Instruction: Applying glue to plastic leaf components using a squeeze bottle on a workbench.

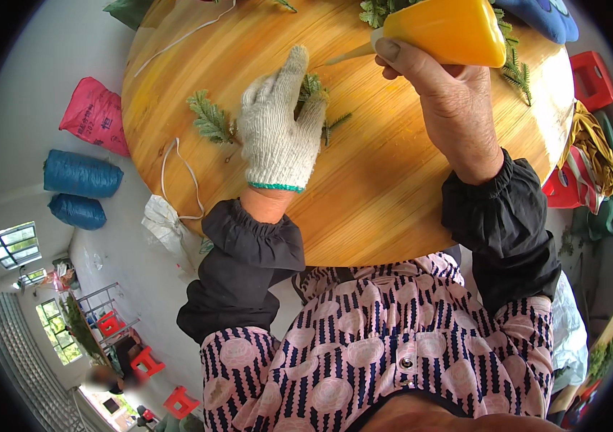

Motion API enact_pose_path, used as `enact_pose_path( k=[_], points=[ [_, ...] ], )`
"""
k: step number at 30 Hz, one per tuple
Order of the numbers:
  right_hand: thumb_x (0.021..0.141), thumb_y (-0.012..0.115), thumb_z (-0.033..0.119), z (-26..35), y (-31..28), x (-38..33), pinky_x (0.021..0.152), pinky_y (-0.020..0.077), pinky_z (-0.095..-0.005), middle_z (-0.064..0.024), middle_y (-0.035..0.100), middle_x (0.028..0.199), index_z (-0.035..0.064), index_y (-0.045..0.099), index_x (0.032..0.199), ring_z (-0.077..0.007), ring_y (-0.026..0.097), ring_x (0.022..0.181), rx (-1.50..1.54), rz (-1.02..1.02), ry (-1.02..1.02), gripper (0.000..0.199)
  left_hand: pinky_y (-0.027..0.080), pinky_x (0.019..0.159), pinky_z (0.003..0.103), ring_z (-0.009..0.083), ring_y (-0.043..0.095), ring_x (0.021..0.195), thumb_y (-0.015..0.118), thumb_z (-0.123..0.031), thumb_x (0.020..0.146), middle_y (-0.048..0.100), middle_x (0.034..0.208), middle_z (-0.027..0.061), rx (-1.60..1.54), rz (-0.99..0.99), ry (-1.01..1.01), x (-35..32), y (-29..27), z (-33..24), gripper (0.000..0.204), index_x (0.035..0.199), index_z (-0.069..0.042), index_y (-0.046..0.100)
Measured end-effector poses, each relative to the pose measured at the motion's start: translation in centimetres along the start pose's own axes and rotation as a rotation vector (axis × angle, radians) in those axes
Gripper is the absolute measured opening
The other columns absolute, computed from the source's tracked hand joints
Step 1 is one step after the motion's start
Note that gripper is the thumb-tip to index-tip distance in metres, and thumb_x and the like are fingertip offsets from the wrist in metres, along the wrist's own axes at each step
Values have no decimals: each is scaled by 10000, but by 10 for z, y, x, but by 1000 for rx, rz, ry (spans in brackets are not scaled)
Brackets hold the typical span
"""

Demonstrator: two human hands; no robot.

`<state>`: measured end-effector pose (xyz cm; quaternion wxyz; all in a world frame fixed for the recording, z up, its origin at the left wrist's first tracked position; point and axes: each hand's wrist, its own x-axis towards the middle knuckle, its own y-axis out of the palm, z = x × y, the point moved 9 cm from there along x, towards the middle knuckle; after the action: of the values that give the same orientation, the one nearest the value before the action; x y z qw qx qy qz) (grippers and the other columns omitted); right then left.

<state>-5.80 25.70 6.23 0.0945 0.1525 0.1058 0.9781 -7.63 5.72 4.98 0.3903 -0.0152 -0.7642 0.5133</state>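
My left hand (278, 126), in a white knitted glove with a green cuff edge, is closed around a green evergreen sprig (311, 87) above the round wooden table (371, 187). Needles show between its thumb and forefinger; the rest of the grip is hidden by the glove. A leafy sprig end (211, 118) pokes out on the hand's left side. Bare, my right hand (454, 108) grips a yellow squeeze bottle (450, 32), tilted almost flat. Its thin tapered nozzle (350, 55) points left, close to the gloved fingertips.
More evergreen twigs (516, 75) lie behind the bottle, beside a blue cloth item (547, 18). White cord (193, 180) loops over the table's left edge. Beyond stand a pink sack (94, 115), blue bundles (82, 174) and a red stool (593, 81). A blurred person (123, 360) is at lower left.
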Motion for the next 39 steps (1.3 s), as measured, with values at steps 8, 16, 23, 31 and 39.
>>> enact_pose_path(
  k=[8, 16, 23, 31, 39],
  points=[
    [873, 805, 80, -1, 16, -7, 825, 563, -292, -45, 744, 973, 5, 740, 1081, -129, 694, 899, -135, 60, -84, 231, 367, 1069, 540, 348, 614, 1172, 789, -398, 861, 721, 1236, 114, -105, 212, -180, -10, 25, 26, 925, 1597, -60, 343],
    [868, 815, 24, -5, 45, -16, 878, 568, -286, -48, 749, 1031, 1, 729, 1123, -130, 708, 971, -167, 124, -58, 270, 272, 1149, 598, 394, 563, 1281, 782, -558, 833, 653, 1338, 185, -41, 390, -236, -11, 35, 33, 1134, 1640, -41, 175],
    [866, 831, 42, -8, 54, -15, 880, 570, -284, -50, 742, 1070, -10, 725, 1120, -130, 709, 981, -319, 174, -129, 280, 244, 1177, 617, 395, 558, 1294, 792, -609, 796, 632, 1349, 202, -31, 401, -279, -11, 36, 34, 1200, 1636, -21, 168],
    [872, 827, 48, -9, 57, -12, 887, 570, -286, -56, 746, 1076, -9, 726, 1125, -137, 711, 996, -381, 202, -157, 279, 238, 1166, 648, 383, 565, 1285, 792, -625, 787, 626, 1325, 226, -44, 402, -282, -9, 36, 33, 1204, 1620, 2, 190],
    [895, 816, 66, -18, 51, -10, 883, 572, -283, -50, 757, 1052, 5, 728, 1152, -132, 716, 979, -377, 176, -116, 278, 237, 1176, 641, 381, 551, 1321, 776, -633, 806, 616, 1359, 231, -13, 458, -301, -7, 36, 33, 1202, 1632, -14, 161]
  ],
)
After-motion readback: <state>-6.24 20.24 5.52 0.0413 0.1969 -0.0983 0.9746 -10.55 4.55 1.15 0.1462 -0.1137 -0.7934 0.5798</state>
